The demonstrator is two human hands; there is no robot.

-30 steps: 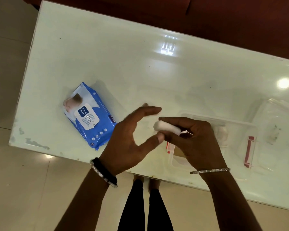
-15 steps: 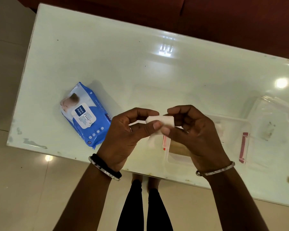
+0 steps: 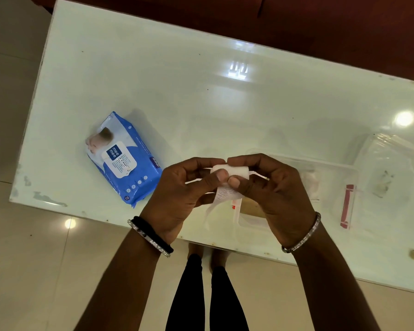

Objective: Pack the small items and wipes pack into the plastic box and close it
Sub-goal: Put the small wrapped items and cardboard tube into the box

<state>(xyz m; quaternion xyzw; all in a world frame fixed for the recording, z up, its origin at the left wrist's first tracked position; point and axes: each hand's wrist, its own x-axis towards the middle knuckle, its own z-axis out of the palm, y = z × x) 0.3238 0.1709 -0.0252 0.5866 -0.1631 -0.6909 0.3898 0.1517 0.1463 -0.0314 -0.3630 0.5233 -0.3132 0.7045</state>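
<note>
A small white gauze roll (image 3: 234, 171) is held above the table's near edge, pinched from both ends by my left hand (image 3: 184, 197) and my right hand (image 3: 270, 192). A loose strip of gauze (image 3: 221, 201) hangs down from it. The clear plastic box (image 3: 330, 194) with a red latch (image 3: 346, 206) lies open under and to the right of my right hand, with a white item inside; my hand hides part of it. The blue wipes pack (image 3: 123, 158) lies flat on the table, left of my left hand.
The box's clear lid (image 3: 390, 168) lies on the table at the far right. The glossy white table (image 3: 201, 99) ends just below my hands; tiled floor and legs in black trousers show beneath. A dark red sofa runs along the far side.
My left hand, open a second ago, has closed on the gauze roll that my right hand held alone. A strip of gauze now hangs loose below the roll.
</note>
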